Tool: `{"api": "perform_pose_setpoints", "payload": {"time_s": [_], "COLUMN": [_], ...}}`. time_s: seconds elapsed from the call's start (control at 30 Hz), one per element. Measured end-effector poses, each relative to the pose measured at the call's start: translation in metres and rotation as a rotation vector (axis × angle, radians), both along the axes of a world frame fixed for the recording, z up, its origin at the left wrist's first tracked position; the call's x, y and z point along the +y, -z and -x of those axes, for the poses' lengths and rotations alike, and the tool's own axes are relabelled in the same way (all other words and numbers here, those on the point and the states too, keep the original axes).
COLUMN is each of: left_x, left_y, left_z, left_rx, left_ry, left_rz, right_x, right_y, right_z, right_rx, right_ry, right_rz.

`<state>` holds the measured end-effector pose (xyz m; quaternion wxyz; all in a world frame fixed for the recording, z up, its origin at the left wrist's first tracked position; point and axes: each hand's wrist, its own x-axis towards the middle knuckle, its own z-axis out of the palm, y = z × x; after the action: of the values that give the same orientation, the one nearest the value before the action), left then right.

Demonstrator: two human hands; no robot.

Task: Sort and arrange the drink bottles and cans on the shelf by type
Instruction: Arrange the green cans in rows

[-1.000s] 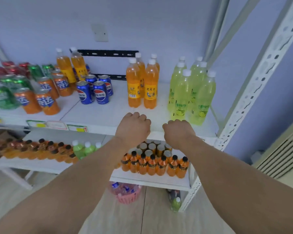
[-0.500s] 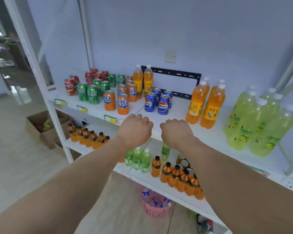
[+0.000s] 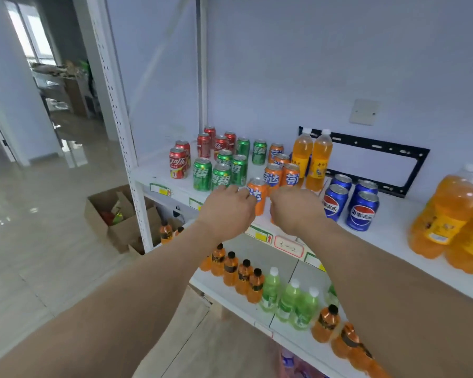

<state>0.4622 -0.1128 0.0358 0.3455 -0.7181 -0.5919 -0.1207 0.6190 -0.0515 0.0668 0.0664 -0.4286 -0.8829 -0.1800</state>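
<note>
Just beyond the two hands, on the upper shelf, stand the drinks to be sorted. The left hand and right hand hang side by side before the shelf edge, fingers curled under into loose fists; they seem to hold nothing, though the fingertips are turned away from the camera. An orange can stands between them and just behind, its lower part covered by the left knuckles; whether the hand touches it I cannot tell.

Past the left hand are the green cans, and further off the red cans. Straight ahead are more orange cans, with two orange bottles behind. To the right of the right hand stand the blue cans.

The next move, I judge, is on the front orange can. It is best taken round the middle, lifted straight up and set beside its like, since the neighbours stand close and a sideways drag could knock them.

The big orange bottles far right are blurred and cut by the frame edge. The lower shelf is partly behind the forearms, its small bottles hard to count. Anything right behind the right fist is hidden.
</note>
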Motion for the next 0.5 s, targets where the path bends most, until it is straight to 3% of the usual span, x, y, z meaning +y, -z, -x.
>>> {"api": "perform_pose_setpoints", "payload": {"time_s": [0.5], "left_x": [0.148], "left_y": [-0.009], "left_z": [0.151], "left_rx": [-0.167], "left_ry": [-0.004], "left_rz": [-0.102], "right_x": [0.169], "right_y": [-0.009], "right_z": [0.134], "right_rx": [0.181], "right_ry": [0.053], "right_rz": [0.099]}}
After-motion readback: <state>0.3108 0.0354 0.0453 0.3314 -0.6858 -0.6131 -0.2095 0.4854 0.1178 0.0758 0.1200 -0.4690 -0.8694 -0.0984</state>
